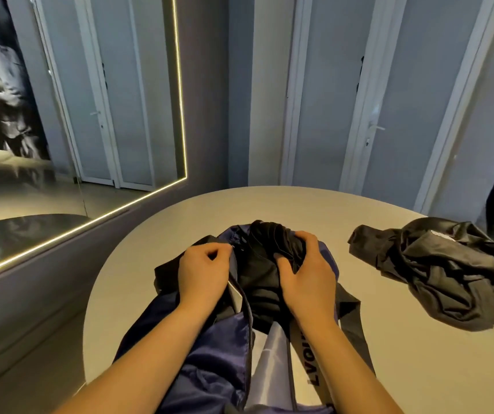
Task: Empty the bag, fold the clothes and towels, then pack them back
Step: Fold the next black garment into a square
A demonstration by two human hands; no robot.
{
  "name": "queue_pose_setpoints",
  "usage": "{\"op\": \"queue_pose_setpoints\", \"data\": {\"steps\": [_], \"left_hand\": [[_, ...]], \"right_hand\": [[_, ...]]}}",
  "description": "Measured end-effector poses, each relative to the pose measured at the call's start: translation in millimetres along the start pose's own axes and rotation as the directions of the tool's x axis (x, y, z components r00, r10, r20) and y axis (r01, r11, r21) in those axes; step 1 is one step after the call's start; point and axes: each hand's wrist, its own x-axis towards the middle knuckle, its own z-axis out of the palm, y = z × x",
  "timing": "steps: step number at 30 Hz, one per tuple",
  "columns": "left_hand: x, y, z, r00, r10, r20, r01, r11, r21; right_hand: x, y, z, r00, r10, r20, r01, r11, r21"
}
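Observation:
A dark blue satin bag (209, 348) lies on the round pale table (404, 369), its mouth pointing away from me. My left hand (203, 273) pinches the left edge of the bag's opening. My right hand (308, 273) grips a bunched black garment (266, 255) that sits in the mouth of the bag. Black straps of the bag (350, 312) trail to the right. A second black garment (449, 270) lies crumpled on the table at the right, apart from both hands.
A lit-edged wall mirror (90, 115) stands to the left of the table. White-framed doors (389, 100) fill the wall behind. The table's far edge (269, 189) curves close to the wall.

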Motion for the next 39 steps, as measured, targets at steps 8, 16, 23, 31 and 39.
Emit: {"op": "queue_pose_setpoints", "data": {"steps": [8, 16, 23, 31, 39], "left_hand": [[39, 37, -8, 0.987, 0.153, -0.058, -0.149, 0.987, 0.06], [47, 48, -14, 0.981, 0.187, 0.058, -0.188, 0.982, 0.009], [32, 33, -45, 0.947, 0.303, 0.105, -0.32, 0.882, 0.346], [34, 43, -54, 0.958, 0.254, 0.134, -0.287, 0.859, 0.424], [26, 28, -51, 0.95, 0.256, 0.176, -0.309, 0.843, 0.44]], "right_hand": [[-5, 14, -4, 0.972, -0.167, 0.166, 0.188, 0.975, -0.115], [10, -14, -2, 0.854, -0.352, 0.384, 0.407, 0.911, -0.07], [45, -17, -1, 0.982, -0.117, 0.147, 0.151, 0.957, -0.249], [43, -19, 44, 0.969, 0.121, 0.214, -0.131, 0.991, 0.034], [46, -11, 61, 0.954, 0.188, 0.235, -0.201, 0.979, 0.031]]}}
